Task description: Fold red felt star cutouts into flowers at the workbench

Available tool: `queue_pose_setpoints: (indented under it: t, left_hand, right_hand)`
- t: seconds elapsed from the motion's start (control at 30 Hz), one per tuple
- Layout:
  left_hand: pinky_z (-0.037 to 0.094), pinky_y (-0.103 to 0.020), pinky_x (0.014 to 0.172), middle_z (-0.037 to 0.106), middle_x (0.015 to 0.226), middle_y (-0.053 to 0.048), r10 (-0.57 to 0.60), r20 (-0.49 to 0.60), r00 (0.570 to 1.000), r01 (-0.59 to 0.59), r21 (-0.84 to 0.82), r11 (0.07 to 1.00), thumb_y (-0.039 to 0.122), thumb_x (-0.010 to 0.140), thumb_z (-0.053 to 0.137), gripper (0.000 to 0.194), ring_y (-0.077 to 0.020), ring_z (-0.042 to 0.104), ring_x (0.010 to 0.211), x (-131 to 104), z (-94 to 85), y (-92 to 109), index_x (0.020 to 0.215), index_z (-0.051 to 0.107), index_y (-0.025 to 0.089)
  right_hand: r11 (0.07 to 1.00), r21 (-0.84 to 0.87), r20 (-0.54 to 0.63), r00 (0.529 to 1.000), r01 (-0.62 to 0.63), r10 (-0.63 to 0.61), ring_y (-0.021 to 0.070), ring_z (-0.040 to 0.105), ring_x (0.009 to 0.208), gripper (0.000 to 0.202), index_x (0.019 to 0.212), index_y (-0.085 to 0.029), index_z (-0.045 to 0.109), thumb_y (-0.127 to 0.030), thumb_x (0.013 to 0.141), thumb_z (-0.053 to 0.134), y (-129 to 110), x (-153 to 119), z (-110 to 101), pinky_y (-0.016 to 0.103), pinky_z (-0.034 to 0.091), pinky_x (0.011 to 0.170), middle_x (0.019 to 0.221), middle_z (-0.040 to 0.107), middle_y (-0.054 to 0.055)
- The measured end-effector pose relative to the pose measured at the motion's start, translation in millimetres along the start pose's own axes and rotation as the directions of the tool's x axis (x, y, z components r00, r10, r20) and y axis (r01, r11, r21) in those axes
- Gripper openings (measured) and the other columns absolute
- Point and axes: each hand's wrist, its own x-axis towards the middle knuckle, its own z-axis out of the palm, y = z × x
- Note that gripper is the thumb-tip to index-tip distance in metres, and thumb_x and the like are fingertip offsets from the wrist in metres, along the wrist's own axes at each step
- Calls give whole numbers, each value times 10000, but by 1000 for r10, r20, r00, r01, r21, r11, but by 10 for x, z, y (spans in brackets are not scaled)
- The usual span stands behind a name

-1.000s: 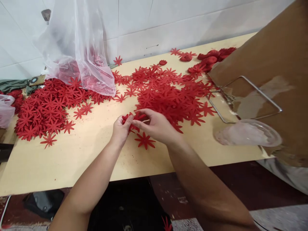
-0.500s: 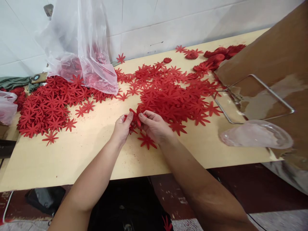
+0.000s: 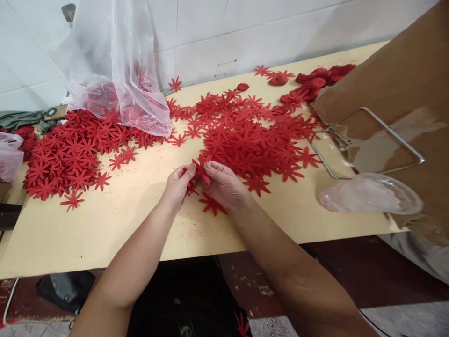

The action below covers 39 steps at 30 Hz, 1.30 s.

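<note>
I note both hands at the near middle of the desk (image 3: 105,234), meeting over a small bunch of red flower cut-outs. The left hand (image 3: 177,186) has its fingers (image 3: 187,174) pinched on the left side of the bunch (image 3: 200,169); the right hand (image 3: 224,186) pinches the same bunch from the right, thumb and forefinger pressed together on a petal. Against the picture from a second ago, the right hand has drawn in: its fingers then lay stretched out over the bunch, and they are now curled tight on it, with the bunch lifted a little clear of the desk and one petal pointing up and to the far side. The left hand has hardly moved. I judge that the pieces have been gathered and are now being squared against each other between the two pinches, not yet set down. One loose flower (image 3: 212,205) lies flat on the desk just under the right hand, in the same place as before. The main spread of flowers (image 3: 252,135) lies just beyond the hands, touching the bunch's far edge or nearly so; a second heap (image 3: 70,154) lies to the far left, beside a clear bag (image 3: 115,75). A wire frame (image 3: 368,145) and a clear dish (image 3: 372,194) stand to the right, untouched.
</note>
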Motion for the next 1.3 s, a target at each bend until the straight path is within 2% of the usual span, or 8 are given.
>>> queue_pose_setpoints:
  t: [0.23,0.33,0.53,0.7,0.77,0.9,1.07,1.3]
  left_hand:
    - [345,-172,467,536,582,72,12,-47,999,-15,-68,998,410,580,784,368,-35,447,466,15,-21,24,712,532,177]
    - [376,-174,506,553,610,65,50,-63,997,-52,-16,999,372,625,762,309,-39,481,504,10,-7,5,711,542,172]
    - [379,-174,505,533,590,64,75,-129,989,-75,8,997,341,706,710,241,-34,446,479,-10,27,-3,705,537,173]
    - [452,-194,645,590,671,46,299,-200,933,-288,85,954,341,672,738,232,-52,534,604,-14,-9,50,744,588,179]
    - [462,-207,715,638,744,25,383,-140,913,-362,155,919,304,636,767,231,-67,571,686,-15,-24,60,776,633,179]
    - [472,-244,708,668,761,-1,285,58,957,-290,196,937,285,596,785,241,-92,583,684,0,-36,20,772,666,170]
    - [459,-215,665,608,649,43,241,-42,969,-230,180,956,308,615,766,219,-59,538,606,39,-73,-4,708,623,172]
    - [460,-196,661,639,722,41,177,61,982,-184,120,976,280,570,798,318,-58,570,649,-36,-3,49,806,617,169]
  right_hand:
    - [1000,23,-70,997,17,-15,75,587,639,373,690,-215,593,-326,479,879,-18,20,-28,223,519,607,692,617,-72]
    - [999,-32,-117,992,35,-38,66,577,618,408,704,-215,597,-360,451,882,-24,27,-46,215,514,598,679,609,-73]
    - [945,-280,-167,961,167,-220,50,456,508,458,641,-187,589,-493,422,851,-25,69,-64,193,390,488,576,549,-55]
    - [866,-437,-168,924,243,-344,56,365,496,495,592,-184,553,-617,494,772,-17,56,-58,210,299,461,525,454,-55]
    - [848,-465,-123,931,253,-345,60,355,499,483,602,-186,545,-618,542,752,-13,36,-40,214,289,461,527,443,-54]
    - [865,-423,-81,939,272,-334,50,321,491,507,568,-185,468,-602,560,757,-24,1,7,207,265,456,510,396,-65]
    - [923,-320,-27,972,213,-234,45,342,488,509,587,-182,481,-607,552,758,-42,-1,25,206,309,476,524,416,-68]
    - [951,-270,-78,981,150,-177,62,431,526,489,620,-198,510,-551,481,818,-41,7,-17,206,385,512,583,500,-59]
